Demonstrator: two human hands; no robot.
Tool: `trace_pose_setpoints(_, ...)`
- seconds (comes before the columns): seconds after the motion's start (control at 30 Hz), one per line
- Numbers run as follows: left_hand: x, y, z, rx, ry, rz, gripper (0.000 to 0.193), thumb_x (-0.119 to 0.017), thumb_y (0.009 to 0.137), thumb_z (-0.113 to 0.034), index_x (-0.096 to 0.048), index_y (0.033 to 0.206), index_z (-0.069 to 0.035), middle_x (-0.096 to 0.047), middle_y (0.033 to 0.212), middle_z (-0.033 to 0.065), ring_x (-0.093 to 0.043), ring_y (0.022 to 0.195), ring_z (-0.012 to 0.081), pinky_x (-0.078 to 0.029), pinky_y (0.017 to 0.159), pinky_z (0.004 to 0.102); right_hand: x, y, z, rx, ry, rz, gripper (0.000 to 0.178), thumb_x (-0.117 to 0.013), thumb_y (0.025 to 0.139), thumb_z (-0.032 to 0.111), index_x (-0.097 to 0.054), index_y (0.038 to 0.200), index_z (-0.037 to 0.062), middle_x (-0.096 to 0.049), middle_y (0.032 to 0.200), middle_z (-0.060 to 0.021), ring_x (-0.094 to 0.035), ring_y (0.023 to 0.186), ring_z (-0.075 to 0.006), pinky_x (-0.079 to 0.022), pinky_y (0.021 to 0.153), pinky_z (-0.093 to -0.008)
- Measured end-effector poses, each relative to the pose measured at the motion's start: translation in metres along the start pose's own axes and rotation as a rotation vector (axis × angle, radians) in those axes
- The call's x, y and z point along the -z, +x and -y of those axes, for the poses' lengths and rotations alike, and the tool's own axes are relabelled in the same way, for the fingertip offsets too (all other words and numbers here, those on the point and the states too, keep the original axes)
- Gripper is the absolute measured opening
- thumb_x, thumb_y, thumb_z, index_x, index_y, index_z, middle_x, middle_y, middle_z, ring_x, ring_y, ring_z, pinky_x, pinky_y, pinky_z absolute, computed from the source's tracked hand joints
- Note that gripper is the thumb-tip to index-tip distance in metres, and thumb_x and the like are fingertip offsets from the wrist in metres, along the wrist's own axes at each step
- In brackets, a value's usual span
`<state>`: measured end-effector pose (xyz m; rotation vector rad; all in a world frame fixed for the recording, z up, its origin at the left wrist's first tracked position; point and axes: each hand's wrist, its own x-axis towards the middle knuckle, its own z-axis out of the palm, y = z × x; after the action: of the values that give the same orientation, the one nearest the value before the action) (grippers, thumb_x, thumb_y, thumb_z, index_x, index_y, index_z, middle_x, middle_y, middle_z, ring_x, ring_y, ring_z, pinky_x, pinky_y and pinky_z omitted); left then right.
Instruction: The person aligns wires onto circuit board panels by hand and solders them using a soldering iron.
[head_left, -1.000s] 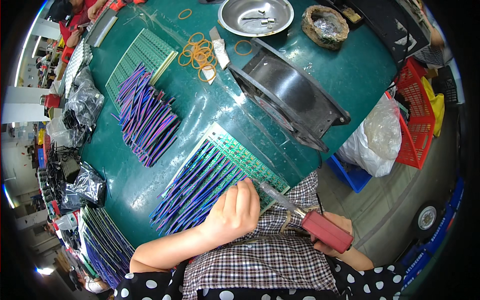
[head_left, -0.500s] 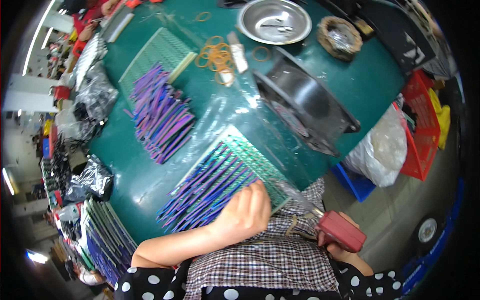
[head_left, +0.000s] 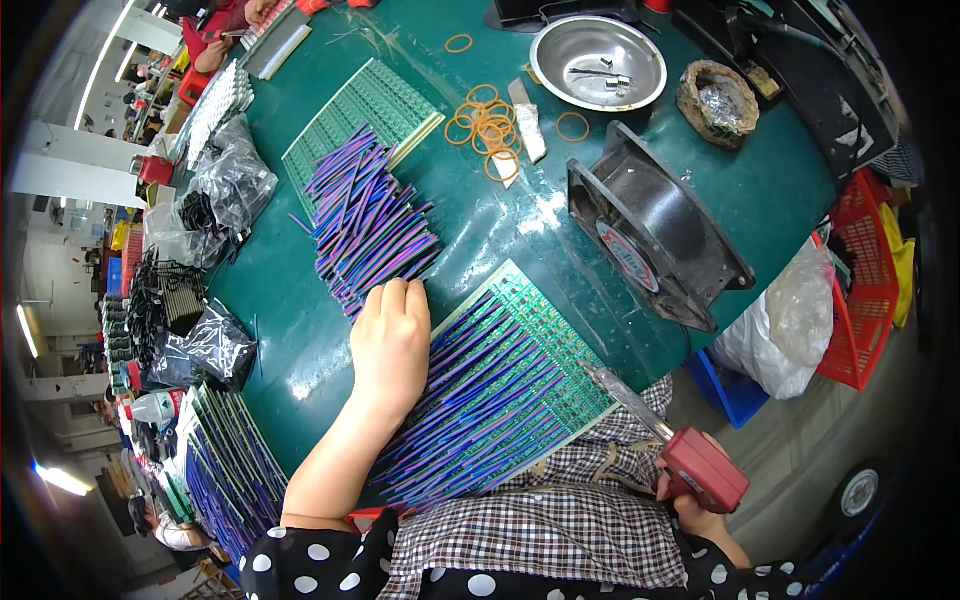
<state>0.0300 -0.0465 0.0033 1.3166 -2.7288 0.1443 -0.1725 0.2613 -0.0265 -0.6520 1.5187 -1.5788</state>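
My left hand has its fingers bent together at the near end of a pile of blue, purple and black wires; its fingertips are hidden, so what they grip cannot be made out. My right hand is wrapped round the red handle of a soldering gun. The gun's metal tip reaches the right side of a green circuit board panel. Rows of similar wires lie across this panel, extending past its left edge. More green panels are stacked under the far end of the wire pile.
Beyond the panel stands a black fan. A metal bowl with small parts, a rough round dish and orange rubber bands lie farther back. Wired boards stand at left, near plastic bags. Red crates are at right.
My left hand has moved from the wired panel, left and away from me, to the wire pile. The soldering gun stays in my right hand. The whole view has shifted slightly.
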Motion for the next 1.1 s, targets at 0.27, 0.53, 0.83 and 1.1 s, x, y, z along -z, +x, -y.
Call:
trace_pose_setpoints(0.27,0.006,0.010,0.009,0.212,-0.740,0.003,0.006,-0.061,0.085,0.002,-0.061,0.091,0.001,-0.062,0.081,0.0076,-0.058,0.067,0.0154,-0.047,0.062,0.0271,0.006,-0.003,-0.005,0.017,0.035,0.036,0.081,-0.078,0.078,0.040,-0.041,0.123,-0.0169,-0.063,0.075,-0.0123,-0.061,0.055,-0.0145,-0.048,0.048,-0.0247)
trace_pose_setpoints(0.53,0.004,0.004,0.010,0.187,-0.584,0.047,0.009,-0.063,0.084,-0.003,-0.066,0.092,0.000,-0.062,0.087,0.0084,-0.060,0.070,0.0186,-0.049,0.064,0.0307,0.009,-0.012,-0.014,0.060,0.051,0.003,0.087,-0.078,0.078,0.041,-0.037,0.133,-0.0128,-0.064,0.081,-0.0138,-0.062,0.057,-0.0153,-0.049,0.048,-0.0243)
trace_pose_setpoints(0.83,0.009,0.011,0.001,-0.115,-0.227,-0.084,0.012,-0.065,0.078,0.002,-0.065,0.090,0.000,-0.061,0.084,0.0119,-0.062,0.073,0.0293,-0.050,0.065,0.0358,0.010,-0.010,-0.012,0.088,0.009,0.025,0.085,-0.077,0.080,0.039,-0.036,0.134,-0.0119,-0.065,0.079,-0.0128,-0.062,0.058,-0.0151,-0.049,0.049,-0.0235)
trace_pose_setpoints(1.1,0.034,-0.036,-0.085,-0.563,-0.343,-0.043,0.032,-0.064,0.070,-0.001,-0.066,0.102,0.006,-0.059,0.088,0.0117,-0.060,0.072,0.0213,-0.050,0.057,0.0292,0.017,-0.013,-0.011,0.125,-0.004,0.023,0.080,-0.075,0.082,0.035,-0.036,0.138,-0.0072,-0.066,0.078,-0.0114,-0.064,0.061,-0.0154,-0.051,0.055,-0.0259)
